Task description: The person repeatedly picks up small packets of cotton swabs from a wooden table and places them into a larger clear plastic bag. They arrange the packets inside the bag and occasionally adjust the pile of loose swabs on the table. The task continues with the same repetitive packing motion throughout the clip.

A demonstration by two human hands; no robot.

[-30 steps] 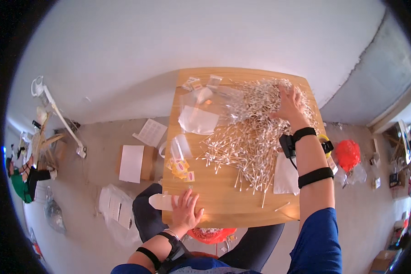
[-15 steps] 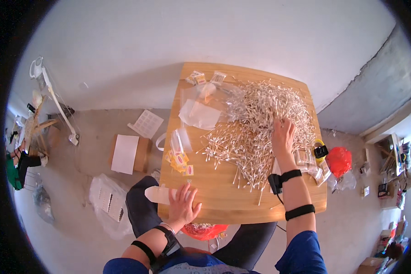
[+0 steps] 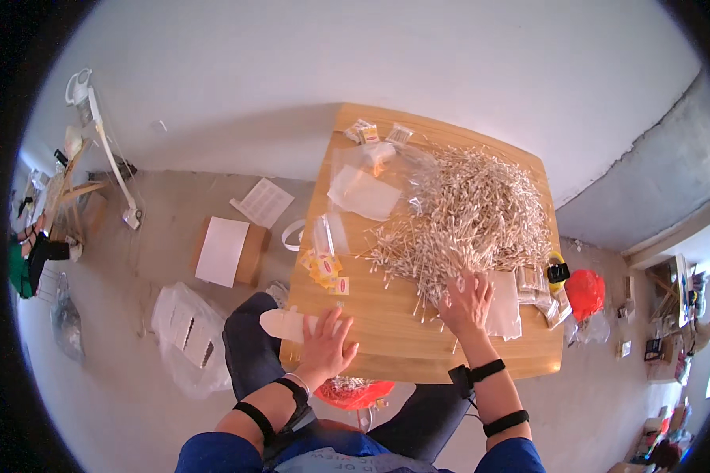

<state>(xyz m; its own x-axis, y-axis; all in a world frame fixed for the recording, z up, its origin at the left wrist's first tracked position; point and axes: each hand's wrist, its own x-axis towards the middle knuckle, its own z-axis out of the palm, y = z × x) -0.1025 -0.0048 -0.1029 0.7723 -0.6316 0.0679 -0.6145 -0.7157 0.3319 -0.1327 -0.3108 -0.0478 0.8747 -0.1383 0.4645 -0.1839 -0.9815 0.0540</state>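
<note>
A broad heap of cotton swabs (image 3: 489,197) covers the right half of the wooden table (image 3: 394,359). My right hand (image 3: 467,305) rests on the heap's near edge, its fingers spread over the swabs. Near the table's front left corner, my left hand (image 3: 329,347) lies with fingers apart on one end of a small clear plastic bag (image 3: 282,325). The bag's other end sticks out past the table edge. Beside my right hand lies a flat white sheet (image 3: 502,306).
Yellow-and-white labels (image 3: 325,268) and clear bags (image 3: 330,234) lie at the table's left. Filled swab packs (image 3: 532,282) and a tape roll (image 3: 558,272) sit at the right edge. A red bag (image 3: 585,294) stands beyond it. A cardboard box (image 3: 252,254) is on the floor.
My right hand has drawn back toward me from the middle of the heap, and swabs have shifted nearer with it. The white sheet shows more. My left hand stays on the bag.
</note>
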